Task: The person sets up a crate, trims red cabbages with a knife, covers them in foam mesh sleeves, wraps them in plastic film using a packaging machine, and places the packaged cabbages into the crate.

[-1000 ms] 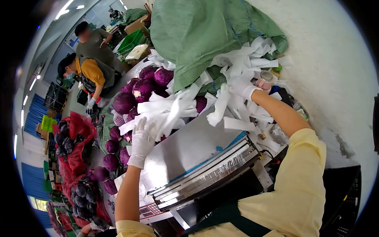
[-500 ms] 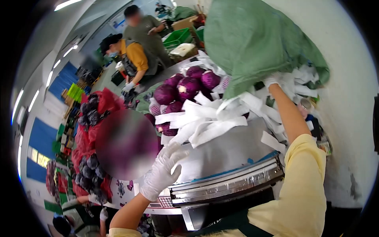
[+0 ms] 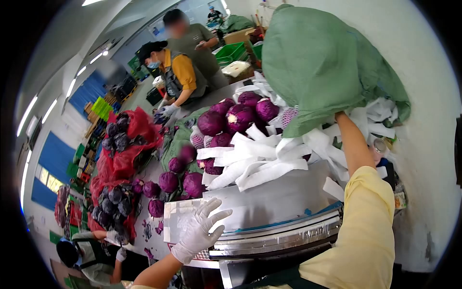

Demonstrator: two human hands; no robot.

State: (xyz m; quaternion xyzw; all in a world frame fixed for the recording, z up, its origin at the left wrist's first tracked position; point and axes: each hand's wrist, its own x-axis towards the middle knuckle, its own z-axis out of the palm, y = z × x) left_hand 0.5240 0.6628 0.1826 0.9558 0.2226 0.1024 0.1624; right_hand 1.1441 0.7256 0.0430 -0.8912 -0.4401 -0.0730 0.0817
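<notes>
My left hand [image 3: 201,232], in a white glove, is held with its fingers spread above the control panel end of the metal wrapping machine [image 3: 279,231], holding nothing. My right forearm reaches into the large green woven sack [image 3: 313,67]; the right hand is hidden inside it. White foam strips [image 3: 269,159] lie heaped below the sack, on the machine's metal plate [image 3: 269,202]. Purple cabbages [image 3: 240,118] are piled behind the strips, and several more [image 3: 168,182] lie to the left.
Red net bags [image 3: 115,166] with dark wrapped cabbages stand at the left. A person in an orange shirt [image 3: 180,72] works across the table beside another person [image 3: 192,43]. A third person [image 3: 94,257] is at the lower left. A pink cup [image 3: 379,146] sits at the right.
My right hand has gone from the foam strips into the green sack. My left hand has moved off the strips, down toward the machine's front. The view has swung left.
</notes>
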